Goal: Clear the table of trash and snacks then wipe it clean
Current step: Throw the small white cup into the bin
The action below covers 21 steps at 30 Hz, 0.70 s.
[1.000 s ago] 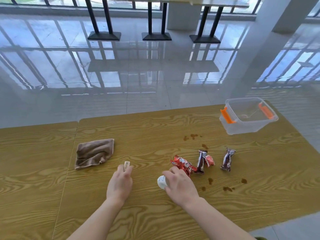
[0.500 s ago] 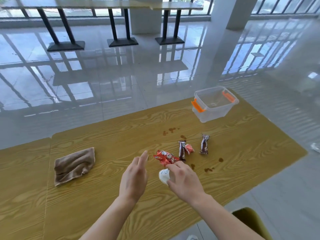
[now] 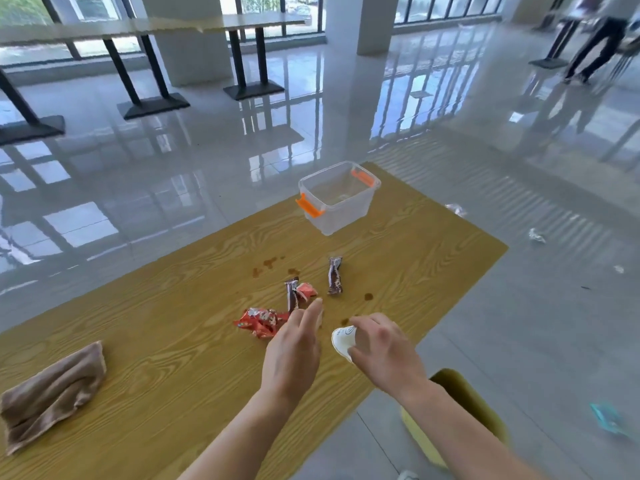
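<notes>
My right hand (image 3: 384, 355) is closed on a white crumpled cup-like piece of trash (image 3: 341, 341) just above the table's near edge. My left hand (image 3: 294, 348) hovers beside it with fingers stretched forward and a small pale scrap (image 3: 320, 315) pinched at the fingertips, mostly hidden. In front of the fingers lie a red wrapper (image 3: 259, 322), a brown snack bar (image 3: 291, 294) with a small red-and-white packet (image 3: 307, 291) against it, and a second brown bar (image 3: 335, 276). Brown spill spots (image 3: 270, 263) mark the wooden table (image 3: 173, 341).
A clear plastic box with orange handles (image 3: 339, 199) stands at the table's far corner. A brown cloth (image 3: 52, 393) lies at the left. A yellow-green seat (image 3: 464, 393) is under my right arm. Scraps (image 3: 536, 235) lie on the floor. A person (image 3: 595, 36) stands far right.
The view has swung right. My left hand lifted off the table with the small pale scrap and moved right beside my right hand, which raised the white trash off the table.
</notes>
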Each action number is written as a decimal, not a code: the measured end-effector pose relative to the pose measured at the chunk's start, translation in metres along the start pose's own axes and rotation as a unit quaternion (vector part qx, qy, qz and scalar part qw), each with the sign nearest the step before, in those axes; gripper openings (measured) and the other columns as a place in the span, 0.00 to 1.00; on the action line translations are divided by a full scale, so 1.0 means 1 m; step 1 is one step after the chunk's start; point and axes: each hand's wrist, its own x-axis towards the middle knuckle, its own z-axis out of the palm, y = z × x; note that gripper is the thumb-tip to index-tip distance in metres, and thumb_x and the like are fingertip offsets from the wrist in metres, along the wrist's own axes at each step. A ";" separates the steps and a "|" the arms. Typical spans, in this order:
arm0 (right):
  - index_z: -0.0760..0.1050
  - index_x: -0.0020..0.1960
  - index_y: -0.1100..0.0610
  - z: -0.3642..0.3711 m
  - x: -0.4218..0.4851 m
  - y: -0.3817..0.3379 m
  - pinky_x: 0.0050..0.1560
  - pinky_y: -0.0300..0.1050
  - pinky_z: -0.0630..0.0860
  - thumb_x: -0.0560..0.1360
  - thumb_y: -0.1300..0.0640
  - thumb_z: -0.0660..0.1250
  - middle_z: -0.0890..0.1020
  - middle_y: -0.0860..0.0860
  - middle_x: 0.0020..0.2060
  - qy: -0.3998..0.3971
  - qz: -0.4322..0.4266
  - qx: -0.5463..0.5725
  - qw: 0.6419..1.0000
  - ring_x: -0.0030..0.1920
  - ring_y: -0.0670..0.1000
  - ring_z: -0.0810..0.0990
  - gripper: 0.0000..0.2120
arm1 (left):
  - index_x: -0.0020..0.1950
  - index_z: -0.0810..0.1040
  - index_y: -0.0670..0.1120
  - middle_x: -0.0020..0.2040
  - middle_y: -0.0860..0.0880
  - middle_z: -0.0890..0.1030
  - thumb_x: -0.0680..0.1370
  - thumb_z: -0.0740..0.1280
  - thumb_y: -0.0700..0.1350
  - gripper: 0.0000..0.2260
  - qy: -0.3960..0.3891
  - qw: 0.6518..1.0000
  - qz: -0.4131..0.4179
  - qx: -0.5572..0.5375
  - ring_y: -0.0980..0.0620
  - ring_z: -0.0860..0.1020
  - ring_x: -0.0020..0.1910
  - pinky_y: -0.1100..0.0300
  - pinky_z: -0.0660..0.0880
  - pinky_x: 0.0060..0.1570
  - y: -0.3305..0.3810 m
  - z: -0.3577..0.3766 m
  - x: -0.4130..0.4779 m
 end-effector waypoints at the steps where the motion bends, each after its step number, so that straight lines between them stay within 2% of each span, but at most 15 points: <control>1: 0.74 0.68 0.50 -0.006 -0.002 0.013 0.57 0.44 0.72 0.73 0.51 0.69 0.77 0.50 0.59 0.008 0.011 0.005 1.000 0.59 0.53 0.76 0.23 | 0.75 0.65 0.51 0.58 0.48 0.77 0.76 0.63 0.35 0.28 -0.008 1.000 0.009 -0.001 0.45 0.78 0.51 0.48 0.78 0.44 0.010 0.008 0.004; 9: 0.74 0.67 0.49 -0.046 -0.014 0.125 0.53 0.44 0.71 0.73 0.50 0.69 0.77 0.49 0.61 0.020 0.093 0.012 0.995 0.58 0.53 0.78 0.23 | 0.75 0.65 0.51 0.61 0.47 0.77 0.77 0.62 0.35 0.28 -0.055 0.998 0.038 -0.007 0.44 0.78 0.53 0.48 0.78 0.47 0.094 0.081 0.035; 13: 0.75 0.66 0.48 -0.064 -0.023 0.175 0.51 0.43 0.71 0.73 0.50 0.69 0.78 0.48 0.58 0.026 0.125 0.014 0.992 0.57 0.52 0.78 0.21 | 0.75 0.65 0.51 0.59 0.47 0.77 0.77 0.60 0.36 0.27 -0.080 0.996 0.039 -0.009 0.43 0.78 0.50 0.48 0.77 0.47 0.135 0.120 0.045; 18: 0.75 0.66 0.48 -0.079 -0.035 0.243 0.58 0.46 0.73 0.73 0.51 0.69 0.78 0.49 0.60 0.015 0.182 0.021 0.983 0.60 0.53 0.77 0.21 | 0.74 0.64 0.53 0.57 0.49 0.76 0.76 0.61 0.36 0.27 -0.130 0.989 0.065 -0.019 0.45 0.77 0.49 0.48 0.76 0.47 0.179 0.183 0.053; 21: 0.75 0.66 0.48 -0.079 -0.044 0.281 0.58 0.46 0.71 0.73 0.51 0.68 0.78 0.50 0.60 -0.010 0.220 0.023 0.975 0.61 0.53 0.76 0.21 | 0.73 0.64 0.54 0.56 0.48 0.76 0.77 0.61 0.37 0.26 -0.163 0.984 0.073 -0.014 0.46 0.76 0.47 0.53 0.75 0.46 0.197 0.223 0.051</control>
